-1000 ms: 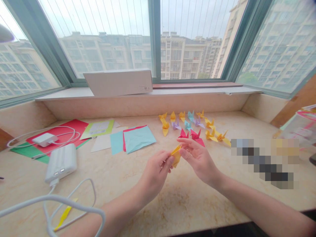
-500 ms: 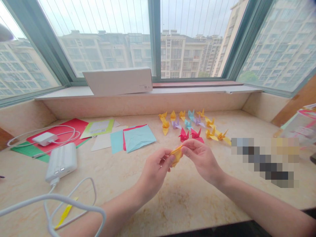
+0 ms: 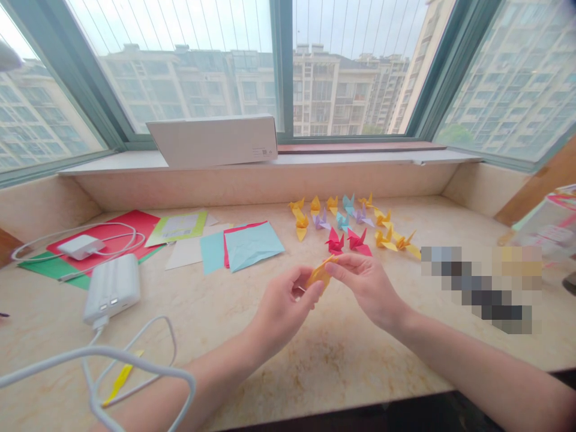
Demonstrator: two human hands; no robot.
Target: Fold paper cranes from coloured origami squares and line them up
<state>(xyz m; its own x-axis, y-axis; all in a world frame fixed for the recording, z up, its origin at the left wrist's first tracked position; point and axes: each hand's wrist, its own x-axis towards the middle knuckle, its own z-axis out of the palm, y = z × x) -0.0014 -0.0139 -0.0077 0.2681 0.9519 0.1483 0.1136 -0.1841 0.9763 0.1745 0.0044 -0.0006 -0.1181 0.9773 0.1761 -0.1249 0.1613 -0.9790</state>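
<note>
A small piece of folded yellow origami paper (image 3: 318, 275) is held above the stone counter between both my hands. My left hand (image 3: 290, 306) pinches its lower left side, thumb on the near face. The fingertips of my right hand (image 3: 360, 279) grip its upper right edge. Fingers cover much of the paper, so its full shape is hidden. Just beyond my hands stand two red paper cranes (image 3: 335, 241). Behind them are several yellow cranes (image 3: 301, 227), blue cranes (image 3: 348, 204) and purple cranes (image 3: 321, 221).
Blue paper sheets (image 3: 254, 245) lie left of the cranes, near a red sheet (image 3: 121, 225). A white power bank (image 3: 113, 287) with a looping cable (image 3: 148, 367) occupies the left front. A white box (image 3: 216, 142) stands on the sill. At right is a clear plastic container (image 3: 546, 225).
My left thumb has shifted slightly up and right along the yellow paper, which shows a little less. Both hands keep hold of it. The view has tilted slightly.
</note>
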